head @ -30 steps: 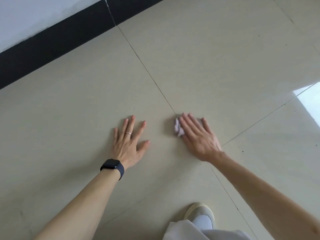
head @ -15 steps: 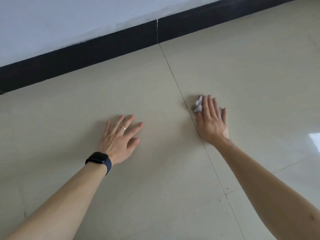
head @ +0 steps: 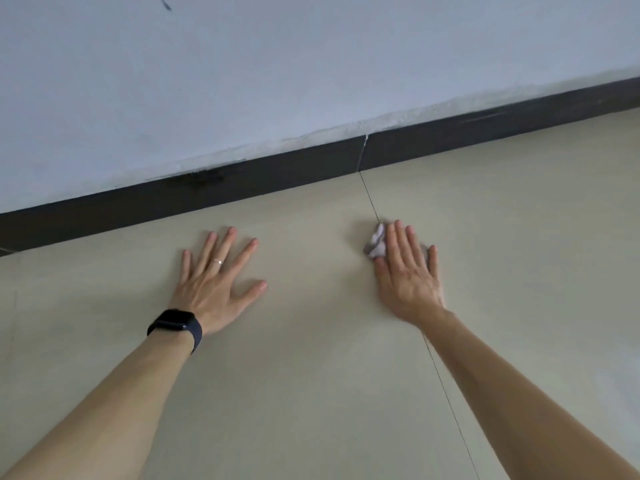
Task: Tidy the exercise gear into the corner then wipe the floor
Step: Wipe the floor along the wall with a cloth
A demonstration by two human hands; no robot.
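Slippage is my worry: the right hand (head: 407, 275) only presses flat, fingers straight, on the rag (head: 375, 242), so it could squirt out sideways mid-wipe. Left hand (head: 214, 289) is spread wide, flat on the floor (head: 311, 393), holding nothing. Rag's a small crumpled greyish wad, poking out past the fingers, near the black skirting (head: 277, 181).

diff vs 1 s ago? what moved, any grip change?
The right hand slid the cloth along the grout line, from the tile crossing toward the baseboard. The left hand also shifted forward, nearer the wall. Nothing was gripped or let go. As before, both hands lie flat on the floor, with the right fingers pressing the cloth and the watch on the left wrist.
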